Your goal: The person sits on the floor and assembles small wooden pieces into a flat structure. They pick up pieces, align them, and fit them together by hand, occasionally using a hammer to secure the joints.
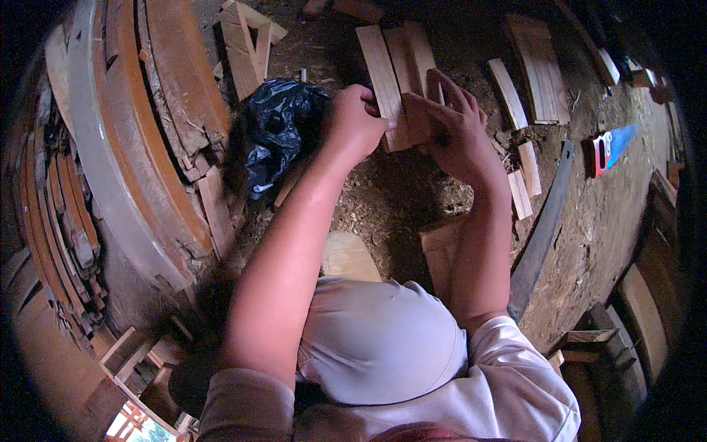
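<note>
Ahead of me are several pale wooden boards side by side, pointing away. My left hand (357,121) is closed on the near end of the leftmost board (381,77), its thumb pressed to the edge. From the right, my right hand (460,136) curls round the near end of the other boards (403,62). Its forefinger reaches over a wooden face, and the thumb is mostly hidden. A thin whitish stick shows among the right fingers, too small to name. A crumpled black plastic bag (283,125) lies left of my left hand.
Long curved timbers (121,132) lie stacked at left, near a triangular wooden frame (250,44). On the dirt floor at right are wood offcuts (508,92), a wide board (537,70), a long dark saw blade (545,221) and a blue handsaw (615,147) with a red handle.
</note>
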### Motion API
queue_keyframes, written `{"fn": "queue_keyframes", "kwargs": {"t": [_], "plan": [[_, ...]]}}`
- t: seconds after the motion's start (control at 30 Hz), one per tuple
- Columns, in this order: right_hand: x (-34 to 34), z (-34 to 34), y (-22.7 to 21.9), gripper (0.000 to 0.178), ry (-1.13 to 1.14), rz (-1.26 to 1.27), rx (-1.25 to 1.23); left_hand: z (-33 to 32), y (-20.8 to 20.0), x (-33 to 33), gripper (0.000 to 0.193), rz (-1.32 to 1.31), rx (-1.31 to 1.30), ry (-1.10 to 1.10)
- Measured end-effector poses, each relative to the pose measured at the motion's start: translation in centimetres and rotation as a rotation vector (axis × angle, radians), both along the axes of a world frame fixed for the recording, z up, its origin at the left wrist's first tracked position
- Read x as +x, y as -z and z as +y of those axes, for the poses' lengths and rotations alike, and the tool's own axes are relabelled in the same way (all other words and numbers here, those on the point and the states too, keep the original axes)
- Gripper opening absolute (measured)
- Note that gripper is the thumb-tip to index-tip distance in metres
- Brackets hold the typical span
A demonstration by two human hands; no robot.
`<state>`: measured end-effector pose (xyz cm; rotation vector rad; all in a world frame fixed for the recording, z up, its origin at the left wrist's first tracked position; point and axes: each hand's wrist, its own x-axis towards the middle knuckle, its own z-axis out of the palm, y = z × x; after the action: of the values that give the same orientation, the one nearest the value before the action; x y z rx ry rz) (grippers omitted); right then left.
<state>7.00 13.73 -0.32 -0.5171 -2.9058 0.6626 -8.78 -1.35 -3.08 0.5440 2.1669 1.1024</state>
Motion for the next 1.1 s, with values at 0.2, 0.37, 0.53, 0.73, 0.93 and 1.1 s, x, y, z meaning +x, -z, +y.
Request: {"fn": "queue_keyframes", "kwargs": {"t": [0.2, 0.37, 0.53, 0.73, 0.93, 1.1], "plan": [[-0.6, -1.2, -1.0, 0.096, 0.064, -0.013, -0.029, -0.5, 0.4, 0.0, 0.050, 0.032, 0.038, 0.004], [-0.5, -1.0, -0.5, 0.097, 0.068, 0.009, -0.009, -0.3, -0.5, 0.2, 0.048, 0.049, -0.002, 0.014], [-0.6, -1.2, -0.9, 0.095, 0.060, 0.015, -0.011, -0.5, 0.7, 0.0, 0.051, 0.007, 0.067, 0.001], [-0.7, -1.3, -1.0, 0.095, 0.087, 0.013, -0.016, -0.5, 1.4, 0.0, 0.053, -0.017, 0.078, -0.006], [-0.8, -1.4, -1.5, 0.095, 0.084, -0.019, -0.043, -0.8, 2.3, -0.3, 0.052, -0.078, 0.123, -0.013], [-0.3, -1.0, -0.6, 0.095, 0.066, 0.023, -0.022, -0.7, 1.5, -0.2, 0.053, -0.124, 0.128, -0.013]]}}
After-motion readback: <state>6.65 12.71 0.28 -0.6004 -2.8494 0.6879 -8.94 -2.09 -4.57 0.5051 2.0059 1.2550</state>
